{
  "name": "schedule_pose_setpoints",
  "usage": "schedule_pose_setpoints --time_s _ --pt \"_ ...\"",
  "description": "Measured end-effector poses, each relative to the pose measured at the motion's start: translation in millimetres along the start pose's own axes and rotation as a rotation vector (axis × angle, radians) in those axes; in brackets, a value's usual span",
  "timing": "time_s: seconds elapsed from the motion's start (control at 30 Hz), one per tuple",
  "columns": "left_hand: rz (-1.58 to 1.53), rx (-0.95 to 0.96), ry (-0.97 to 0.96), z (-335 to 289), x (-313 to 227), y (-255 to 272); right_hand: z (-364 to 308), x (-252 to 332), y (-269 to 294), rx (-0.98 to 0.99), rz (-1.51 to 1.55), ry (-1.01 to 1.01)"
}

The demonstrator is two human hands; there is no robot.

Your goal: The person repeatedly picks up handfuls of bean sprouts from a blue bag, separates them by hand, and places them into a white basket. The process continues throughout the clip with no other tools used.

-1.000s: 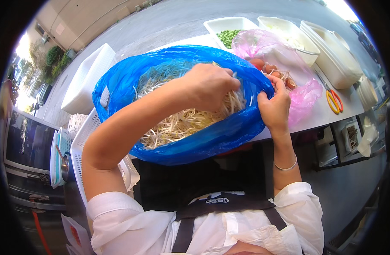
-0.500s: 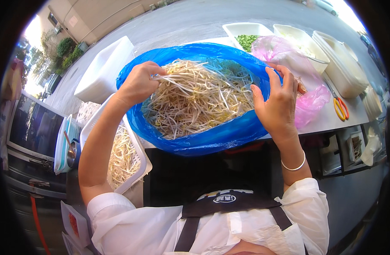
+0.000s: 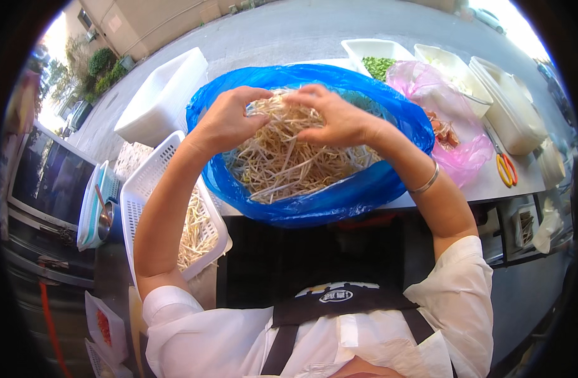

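Observation:
A big blue plastic bag [image 3: 320, 208] lies wide-mouthed on the table, full of pale bean sprouts [image 3: 295, 164]. At the left of the heap my left hand [image 3: 229, 123] rests over the sprouts, thumb and fingers apart and curved. My right hand [image 3: 333, 116] hangs over the top of the heap with its fingers spread, slightly blurred, a silver bracelet on the wrist. The two hands face each other, fingertips close together. To the left, partly behind my left forearm, a white perforated basket [image 3: 216, 236] holds more bean sprouts.
White stacked tubs [image 3: 160, 94] stand at the back left. On the right are a pink plastic bag [image 3: 462, 160], a tub of chopped greens [image 3: 377, 66], a white container [image 3: 509, 113] and orange-handled scissors [image 3: 506, 170]. A metal ladle [image 3: 104, 214] sits at the far left.
My right hand has left the bag's right rim and moved left over the sprouts. My left hand's fingers have come apart from the sprouts they pinched.

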State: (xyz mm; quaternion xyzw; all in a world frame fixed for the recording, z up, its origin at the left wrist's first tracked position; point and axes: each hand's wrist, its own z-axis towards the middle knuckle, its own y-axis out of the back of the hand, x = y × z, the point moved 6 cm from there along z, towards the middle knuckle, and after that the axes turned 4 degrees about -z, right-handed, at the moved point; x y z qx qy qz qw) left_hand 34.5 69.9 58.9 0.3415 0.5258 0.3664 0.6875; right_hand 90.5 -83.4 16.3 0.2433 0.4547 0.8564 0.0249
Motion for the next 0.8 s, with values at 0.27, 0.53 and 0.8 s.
schedule_pose_setpoints --time_s 0.27,0.53,0.8 --pt "0.126 0.223 -0.279 -33 -30 -50 -72 32 18 0.148 -0.122 0.172" --pt "0.017 -0.076 -0.241 -48 15 -14 -87 -36 61 -0.047 -0.232 -0.349" --pt "0.07 -0.099 -0.113 -35 9 -8 -33 0 53 -0.005 -0.106 -0.128"
